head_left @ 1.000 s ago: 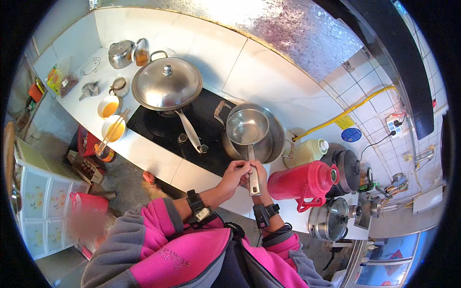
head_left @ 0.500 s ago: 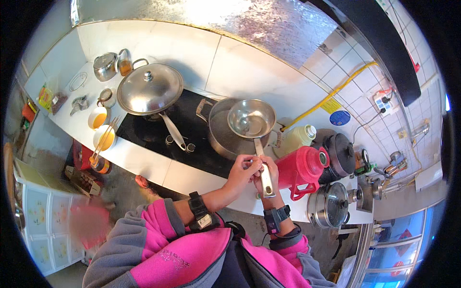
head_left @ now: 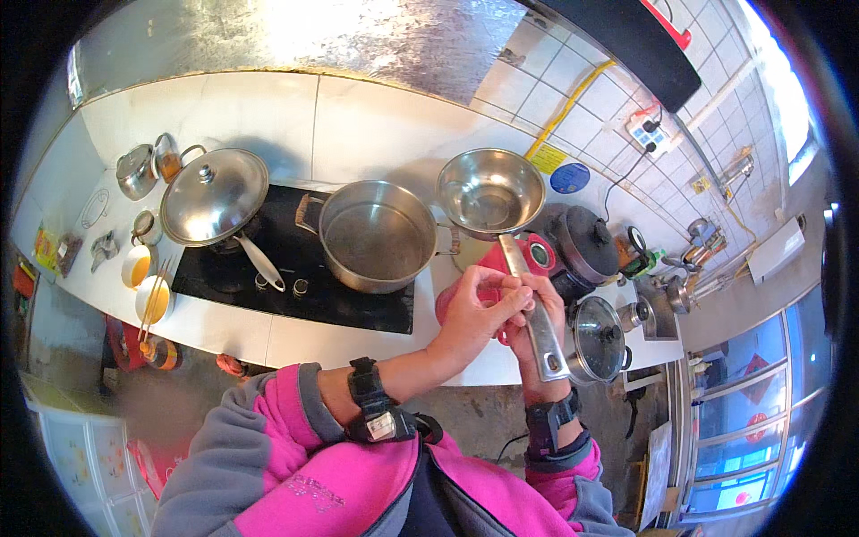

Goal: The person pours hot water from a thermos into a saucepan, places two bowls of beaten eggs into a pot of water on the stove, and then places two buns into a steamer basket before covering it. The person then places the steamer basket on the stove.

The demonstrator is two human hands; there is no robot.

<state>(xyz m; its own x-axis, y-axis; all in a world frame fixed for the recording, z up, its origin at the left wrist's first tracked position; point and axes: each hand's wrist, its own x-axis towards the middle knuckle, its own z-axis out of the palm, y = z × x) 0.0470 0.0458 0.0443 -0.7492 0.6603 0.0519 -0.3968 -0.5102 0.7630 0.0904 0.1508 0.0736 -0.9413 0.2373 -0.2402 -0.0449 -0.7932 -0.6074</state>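
Note:
A steel water dipper (head_left: 490, 190) is held up by its long flat handle in my right hand (head_left: 544, 313), whose fingers close round it. Its shiny round bowl stands off to the right of the big two-handled steel pot (head_left: 376, 234), and I see nothing clearly inside it. My left hand (head_left: 472, 313) is closed, thumb and fingers pressed together against my right fingertips beside the handle. What sits in that pinch, if anything, is hidden. The pot is uncovered on the black cooktop (head_left: 344, 309), with what looks like clear liquid inside. A red thermos jug (head_left: 488, 295) is partly behind my hands.
Left of the pot stands a lidded wok (head_left: 215, 197). Two bowls of yellow liquid (head_left: 154, 306), one with chopsticks across it, are at the counter's left. To the right are a black cooker (head_left: 586, 243), a glass-lidded pot (head_left: 598, 340) and a sink (head_left: 660, 313).
The dipper has moved from above the big pot to its right, held by my right hand. My left hand has gone along with it. The view has shifted to the right.

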